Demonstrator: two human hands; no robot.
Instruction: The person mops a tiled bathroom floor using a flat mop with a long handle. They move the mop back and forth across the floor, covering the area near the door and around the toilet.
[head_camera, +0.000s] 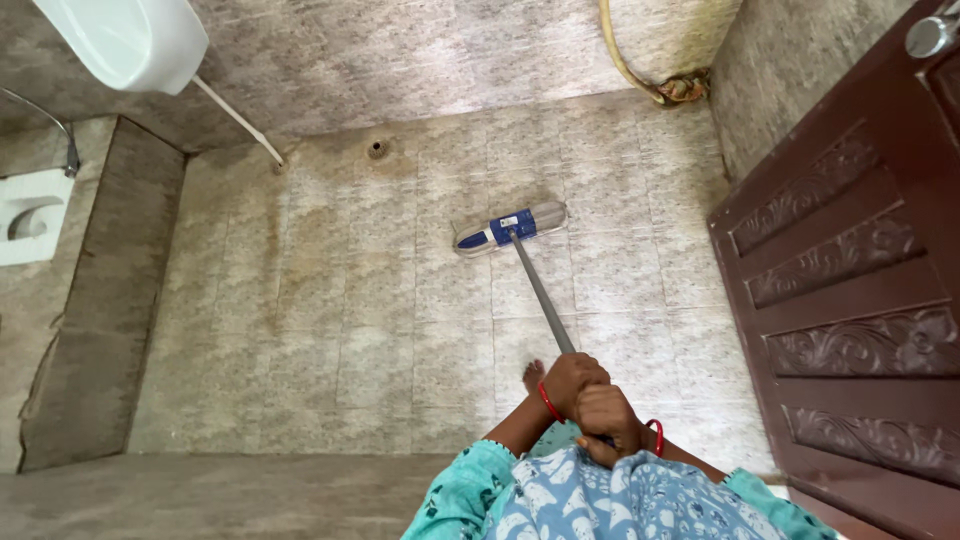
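Flat mop (511, 227): its blue-and-grey head lies flat on the tiled floor (330, 300), well ahead of the person, between the wall drain (376, 149) and the carved brown door (850, 290). Its grey handle (543, 296) slants back to both hands. Left hand (572, 380) is wrapped fully around the handle; right hand (610, 420) grips just behind it, fingers closed, touching the left.

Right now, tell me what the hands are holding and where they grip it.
Both hands hold the mop by the top end of its handle: the left hand higher up the pole toward the head, the right hand just behind it.
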